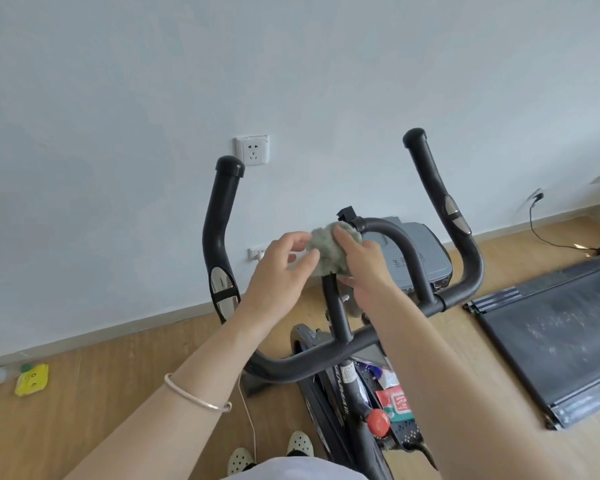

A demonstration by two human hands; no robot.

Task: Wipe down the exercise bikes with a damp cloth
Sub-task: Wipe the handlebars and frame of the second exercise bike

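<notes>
left hand (278,270) pinches, right hand (359,268) grips a fuzzy green cloth (323,249) on the centre handlebar loop (401,238) of the black exercise bike (350,382); early going, i'd say, most of it unwiped.

Both hands meet at the exercise bike's handlebar (309,362). The right hand (364,268) wraps a green cloth (323,252) over the inner loop's left end, while the left hand (278,271) (thin bangle (194,396) on that wrist) pinches the cloth's edge. A treadmill (551,323) lies on the wooden floor (118,375) at right.

Two hands (274,271), one cloth (323,244), one exercise bike (326,356), one treadmill (551,334), two shoes (300,443), one bracelet (194,396).
</notes>
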